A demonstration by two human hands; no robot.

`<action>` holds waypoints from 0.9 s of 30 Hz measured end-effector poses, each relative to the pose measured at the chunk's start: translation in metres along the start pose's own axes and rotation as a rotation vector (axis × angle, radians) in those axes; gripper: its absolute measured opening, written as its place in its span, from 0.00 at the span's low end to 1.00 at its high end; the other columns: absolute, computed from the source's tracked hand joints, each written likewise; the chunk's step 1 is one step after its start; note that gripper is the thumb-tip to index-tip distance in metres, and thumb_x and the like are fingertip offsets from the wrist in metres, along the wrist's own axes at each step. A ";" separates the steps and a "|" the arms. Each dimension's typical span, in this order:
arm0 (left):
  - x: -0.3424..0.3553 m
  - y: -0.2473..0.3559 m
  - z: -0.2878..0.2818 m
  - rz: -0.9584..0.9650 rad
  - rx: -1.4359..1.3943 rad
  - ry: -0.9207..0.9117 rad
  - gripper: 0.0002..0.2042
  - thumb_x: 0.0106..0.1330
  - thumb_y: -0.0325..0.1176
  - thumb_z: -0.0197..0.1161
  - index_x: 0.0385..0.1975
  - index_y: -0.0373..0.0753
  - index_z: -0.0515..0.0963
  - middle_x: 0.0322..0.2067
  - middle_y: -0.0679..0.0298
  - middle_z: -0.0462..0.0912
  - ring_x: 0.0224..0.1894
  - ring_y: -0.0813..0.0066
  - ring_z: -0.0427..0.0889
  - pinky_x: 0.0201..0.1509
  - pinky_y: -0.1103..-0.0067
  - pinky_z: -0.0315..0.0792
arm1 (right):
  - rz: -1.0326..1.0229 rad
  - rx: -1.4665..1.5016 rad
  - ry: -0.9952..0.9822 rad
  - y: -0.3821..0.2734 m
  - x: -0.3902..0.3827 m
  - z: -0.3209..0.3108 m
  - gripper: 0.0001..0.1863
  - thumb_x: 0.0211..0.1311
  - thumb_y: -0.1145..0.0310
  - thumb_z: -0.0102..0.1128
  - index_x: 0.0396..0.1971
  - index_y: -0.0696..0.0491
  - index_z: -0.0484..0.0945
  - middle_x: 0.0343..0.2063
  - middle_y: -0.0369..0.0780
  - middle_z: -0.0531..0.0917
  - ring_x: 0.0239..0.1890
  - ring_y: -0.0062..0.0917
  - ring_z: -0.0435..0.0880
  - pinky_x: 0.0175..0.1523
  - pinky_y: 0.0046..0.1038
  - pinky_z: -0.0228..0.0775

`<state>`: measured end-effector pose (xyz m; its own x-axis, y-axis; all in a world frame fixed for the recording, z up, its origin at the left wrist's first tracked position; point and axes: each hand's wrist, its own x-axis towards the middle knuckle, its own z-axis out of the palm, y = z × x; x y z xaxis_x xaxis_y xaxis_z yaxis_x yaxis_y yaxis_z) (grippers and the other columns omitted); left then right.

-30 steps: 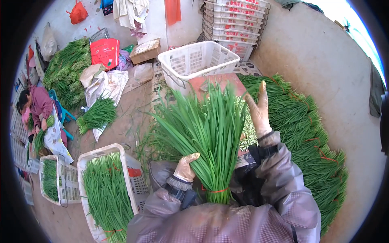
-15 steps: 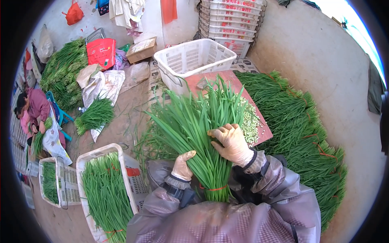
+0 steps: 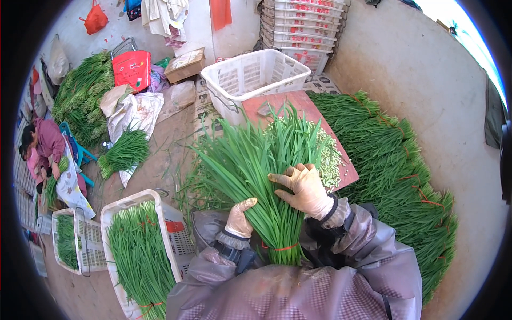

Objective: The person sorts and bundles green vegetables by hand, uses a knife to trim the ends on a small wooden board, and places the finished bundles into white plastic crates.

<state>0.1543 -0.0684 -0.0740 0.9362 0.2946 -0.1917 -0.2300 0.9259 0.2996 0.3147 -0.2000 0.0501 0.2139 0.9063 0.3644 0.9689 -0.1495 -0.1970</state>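
A big bunch of garlic chives (image 3: 272,213) stands upright against my lap, its leaves fanning out away from me. A red band (image 3: 285,248) circles it low down. My gloved left hand (image 3: 241,217) cups the bunch's left side; its thumb shows and the other fingers are hidden behind the leaves. On the right side, my gloved right hand (image 3: 306,189) rests at the leaves with index finger and thumb spread apart and the remaining fingers curled. No leaf is visibly gripped in it. Beyond the bunch lies a reddish board (image 3: 314,109) strewn with pale cut stem ends (image 3: 329,165).
A white crate (image 3: 234,96) stands beyond the board, with stacked crates (image 3: 301,32) behind. Banded chives (image 3: 394,176) line the right wall. At left are a chive-filled crate (image 3: 157,200), a smaller crate (image 3: 90,242) and a seated person (image 3: 48,141) handling chives.
My right index finger has stretched out to the left and parted further from the thumb. The left hand and the bunch have stayed almost still.
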 end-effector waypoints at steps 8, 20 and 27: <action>0.002 -0.002 -0.005 0.011 0.042 0.018 0.20 0.63 0.24 0.62 0.56 0.31 0.73 0.50 0.56 0.82 0.50 0.63 0.83 0.60 0.67 0.77 | -0.069 -0.024 0.011 0.006 0.006 0.011 0.08 0.50 0.62 0.69 0.32 0.43 0.86 0.30 0.31 0.81 0.36 0.28 0.78 0.46 0.36 0.64; 0.005 -0.009 0.015 0.176 0.350 0.003 0.29 0.57 0.32 0.75 0.58 0.35 0.72 0.51 0.62 0.80 0.51 0.69 0.80 0.58 0.71 0.75 | 0.199 0.264 0.122 0.013 0.065 0.019 0.40 0.56 0.50 0.68 0.62 0.60 0.66 0.45 0.58 0.80 0.44 0.48 0.83 0.48 0.39 0.76; 0.005 -0.008 0.015 0.088 0.187 0.016 0.24 0.60 0.25 0.66 0.58 0.33 0.71 0.51 0.58 0.81 0.51 0.61 0.82 0.59 0.66 0.77 | 0.441 0.000 -0.013 0.050 0.074 0.034 0.36 0.54 0.62 0.59 0.66 0.53 0.65 0.28 0.51 0.84 0.34 0.47 0.84 0.42 0.43 0.77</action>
<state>0.1650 -0.0779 -0.0634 0.9098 0.3777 -0.1719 -0.2558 0.8367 0.4842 0.3749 -0.1273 0.0366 0.6058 0.7604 0.2339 0.7850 -0.5236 -0.3311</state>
